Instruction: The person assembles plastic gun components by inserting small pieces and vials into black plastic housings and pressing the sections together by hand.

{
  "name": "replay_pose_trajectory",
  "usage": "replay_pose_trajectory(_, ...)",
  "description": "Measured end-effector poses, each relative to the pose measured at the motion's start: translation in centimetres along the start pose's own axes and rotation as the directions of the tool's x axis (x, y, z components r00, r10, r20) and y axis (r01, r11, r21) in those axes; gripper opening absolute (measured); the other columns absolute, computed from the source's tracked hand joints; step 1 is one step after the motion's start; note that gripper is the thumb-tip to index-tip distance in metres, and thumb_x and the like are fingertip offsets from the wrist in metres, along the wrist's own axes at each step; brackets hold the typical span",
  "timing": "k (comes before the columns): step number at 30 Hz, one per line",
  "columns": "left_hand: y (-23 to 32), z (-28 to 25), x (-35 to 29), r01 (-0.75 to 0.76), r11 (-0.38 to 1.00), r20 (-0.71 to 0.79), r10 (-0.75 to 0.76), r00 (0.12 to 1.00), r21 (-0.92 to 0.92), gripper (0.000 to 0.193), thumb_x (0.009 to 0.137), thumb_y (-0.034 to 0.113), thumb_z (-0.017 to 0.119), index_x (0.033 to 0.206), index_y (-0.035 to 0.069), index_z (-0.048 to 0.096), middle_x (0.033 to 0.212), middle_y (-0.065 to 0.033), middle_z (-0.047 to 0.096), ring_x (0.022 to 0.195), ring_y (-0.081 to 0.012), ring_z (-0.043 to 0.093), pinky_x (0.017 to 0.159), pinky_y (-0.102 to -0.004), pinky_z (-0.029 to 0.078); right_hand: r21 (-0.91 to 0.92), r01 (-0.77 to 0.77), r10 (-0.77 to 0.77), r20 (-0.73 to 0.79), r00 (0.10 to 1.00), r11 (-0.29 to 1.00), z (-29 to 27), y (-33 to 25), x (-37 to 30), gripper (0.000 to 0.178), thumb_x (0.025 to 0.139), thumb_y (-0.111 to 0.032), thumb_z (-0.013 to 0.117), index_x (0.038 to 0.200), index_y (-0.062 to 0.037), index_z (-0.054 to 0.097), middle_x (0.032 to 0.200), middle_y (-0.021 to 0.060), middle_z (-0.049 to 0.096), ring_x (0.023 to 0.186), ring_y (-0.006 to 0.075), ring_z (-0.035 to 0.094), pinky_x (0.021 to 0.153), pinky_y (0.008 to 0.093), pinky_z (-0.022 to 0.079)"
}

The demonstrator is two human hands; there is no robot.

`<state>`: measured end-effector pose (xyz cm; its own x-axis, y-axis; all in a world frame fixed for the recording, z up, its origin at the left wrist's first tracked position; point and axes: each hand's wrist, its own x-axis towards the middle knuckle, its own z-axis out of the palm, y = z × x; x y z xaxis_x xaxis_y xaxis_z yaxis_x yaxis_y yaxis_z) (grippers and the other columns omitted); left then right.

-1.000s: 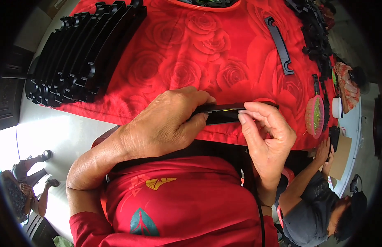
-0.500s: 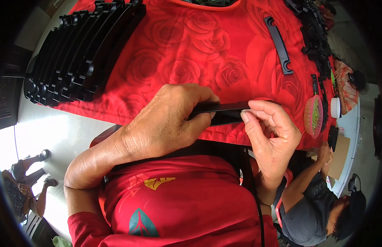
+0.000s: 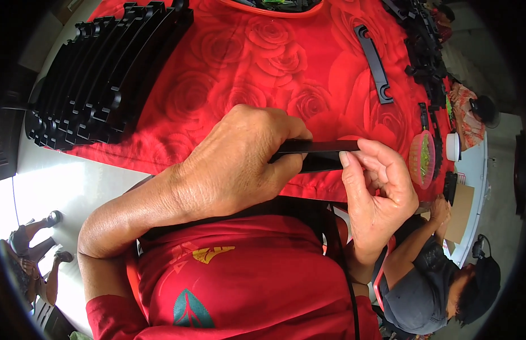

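Two bare hands hold a slim black plastic strip (image 3: pixel 331 147) level above the near edge of a table spread with a red rose-print tablecloth (image 3: pixel 217 85), just in front of the worker's red T-shirt (image 3: pixel 263 277), which bears a teal leaf motif. The left hand (image 3: pixel 234 161), back upward, grips the strip's left part between thumb and fingers. The right hand (image 3: pixel 382 181), palm partly turned to view, pinches near the other end with thumb and index finger, its remaining fingers curled. A dark surface shows just below the strip's edge; whether it belongs to the same piece cannot be told.

At left on the cloth, long curved black plastic parts (image 3: pixel 104 73) stand packed side by side in a row. A single black bracket (image 3: pixel 374 65) with a notched, hooked end lies alone toward the right, well apart from the hands. A red-rimmed basin (image 3: pixel 274 15) of dark pieces sits at the far edge. Along the right side are jumbled black parts (image 3: pixel 424 62), a pink translucent basket (image 3: pixel 415 164) holding yellow-green bits (image 3: pixel 425 156), and a white round container (image 3: pixel 453 147). Beyond, a co-worker (image 3: pixel 416 300) in a dark shirt and black cap sits near a cardboard sheet (image 3: pixel 460 214); another seated person (image 3: pixel 24 266) appears at lower left.
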<state>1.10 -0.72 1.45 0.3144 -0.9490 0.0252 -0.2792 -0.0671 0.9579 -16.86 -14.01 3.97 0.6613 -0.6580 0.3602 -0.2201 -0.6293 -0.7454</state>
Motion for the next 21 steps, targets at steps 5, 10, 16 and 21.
replay_pose_trajectory(5,0.0,0.2,0.6,-0.080,0.995,0.004,0.080,0.997,0.055,0.018,0.092,0.002,0.071,0.109,-0.004,0.074,0.081,-0.0126,0.071,0.068,-0.0164,0.068,0.060,-0.0319,0.053,-0.118,0.111,-0.120,-0.070,0.990,0.987,-0.2,0.2,-0.3,0.027,0.086,0.005,0.086,0.111,-0.0006,0.076,0.089,0.0067,0.078,0.069,0.0054,0.069,0.056,0.0189,0.048)
replay_pose_trajectory(10,0.7,0.2,0.8,-0.091,0.995,0.028,0.089,0.996,0.049,0.018,0.092,0.001,0.069,0.109,-0.004,0.073,0.081,-0.0130,0.070,0.068,-0.0172,0.068,0.060,-0.0327,0.052,-0.181,0.171,-0.192,-0.105,0.976,0.968,-0.4,0.5,-0.3,0.029,0.084,0.004,0.088,0.110,-0.0007,0.077,0.090,0.0077,0.079,0.070,0.0082,0.072,0.056,0.0194,0.049)
replay_pose_trajectory(16,0.7,0.8,1.1,-0.198,0.976,-0.029,0.202,0.979,0.095,0.022,0.091,0.001,0.069,0.111,-0.004,0.073,0.083,-0.0148,0.071,0.072,-0.0220,0.071,0.062,-0.0343,0.054,-0.128,0.171,-0.190,-0.157,0.969,0.977,-0.5,1.3,-0.1,0.031,0.081,0.003,0.090,0.109,-0.0019,0.077,0.087,0.0071,0.079,0.072,0.0099,0.074,0.056,0.0209,0.048)
replay_pose_trajectory(21,1.3,1.0,1.6,-0.208,0.971,0.039,0.205,0.978,0.116,0.025,0.088,0.002,0.069,0.112,-0.004,0.073,0.087,-0.0165,0.072,0.075,-0.0259,0.073,0.064,-0.0359,0.055,-0.074,0.036,-0.044,-0.119,0.992,0.997,-2.0,0.3,-0.3,0.031,0.081,0.003,0.090,0.108,-0.0030,0.077,0.086,0.0058,0.079,0.074,0.0076,0.074,0.054,0.0203,0.045)
